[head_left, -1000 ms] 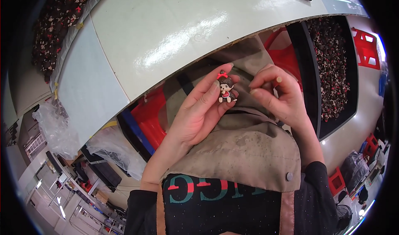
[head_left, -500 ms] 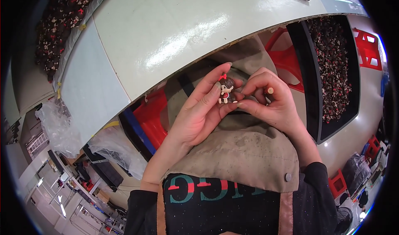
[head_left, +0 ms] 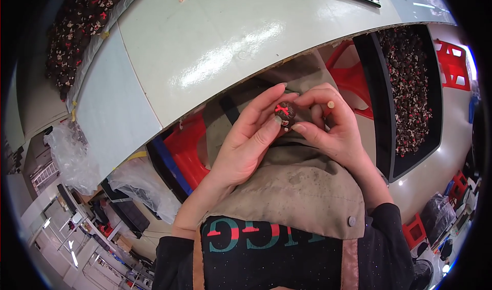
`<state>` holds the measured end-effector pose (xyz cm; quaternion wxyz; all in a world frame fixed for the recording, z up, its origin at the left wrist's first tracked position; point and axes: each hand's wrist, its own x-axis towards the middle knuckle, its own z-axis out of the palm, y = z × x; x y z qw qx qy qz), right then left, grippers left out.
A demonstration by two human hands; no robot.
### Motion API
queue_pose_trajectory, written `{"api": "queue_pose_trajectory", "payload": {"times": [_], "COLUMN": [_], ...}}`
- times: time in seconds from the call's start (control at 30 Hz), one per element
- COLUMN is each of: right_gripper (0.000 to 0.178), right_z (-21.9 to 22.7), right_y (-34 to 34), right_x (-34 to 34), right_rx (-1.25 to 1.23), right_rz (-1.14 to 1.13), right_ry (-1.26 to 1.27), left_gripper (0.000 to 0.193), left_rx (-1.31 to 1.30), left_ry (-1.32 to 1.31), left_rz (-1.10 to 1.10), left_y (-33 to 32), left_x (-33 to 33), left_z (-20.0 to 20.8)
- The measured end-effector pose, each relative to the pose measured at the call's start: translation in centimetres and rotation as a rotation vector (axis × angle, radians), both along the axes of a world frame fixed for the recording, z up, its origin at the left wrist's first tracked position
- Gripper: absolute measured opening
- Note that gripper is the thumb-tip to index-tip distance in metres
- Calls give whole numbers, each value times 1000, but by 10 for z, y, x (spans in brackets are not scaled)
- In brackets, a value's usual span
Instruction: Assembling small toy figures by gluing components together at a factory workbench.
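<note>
Figurine (head_left: 285, 113) now turned face-down, pinched by left hand (head_left: 245, 142) and right hand (head_left: 330, 127)

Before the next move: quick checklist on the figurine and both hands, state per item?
1. Small dark figurine with a red bow pinched between both hands: ok.
2. Left hand grips it with thumb and fingertips: ok.
3. Right hand touches it at the fingertips: ok; a small tan stick tip shows among its fingers.
4. Figurine's front side visible: not ok, only the dark head and the bow show.
5. Held over the brown apron on the lap, off the pale table: ok.
6. Black tray of similar pieces on the person's right: ok; reach cannot tell.
</note>
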<state>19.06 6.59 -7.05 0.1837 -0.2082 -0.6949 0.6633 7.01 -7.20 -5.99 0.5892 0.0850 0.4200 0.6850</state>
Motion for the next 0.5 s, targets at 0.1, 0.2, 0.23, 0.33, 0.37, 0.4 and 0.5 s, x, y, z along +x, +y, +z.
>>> {"api": "queue_pose_trajectory", "payload": {"times": [0.1,0.2,0.23,0.33,0.37,0.4,0.5], "right_gripper": [30,33,33,34,34,35,35], "right_z": [2,-1,-4,-7,-3,-1,-7], "right_y": [1,1,1,-2,-2,-3,-5], "right_x": [-2,-2,-2,-4,-4,-4,-4], "right_rx": [52,63,62,77,51,26,53], "right_rz": [23,28,27,35,21,6,16], "right_ry": [-57,-8,-7,65,45,25,67], "left_gripper": [44,44,44,45,45,45,46], "left_rx": [12,-6,-13,-22,-21,-22,-32], "left_ry": [25,-66,-75,-76,-69,-69,-102], "left_rz": [-39,-45,-45,-46,-48,-47,-27], "left_y": [-2,1,2,3,3,3,1], "left_x": [-1,-1,0,1,1,1,0], "left_z": [-2,3,4,4,5,5,4]}}
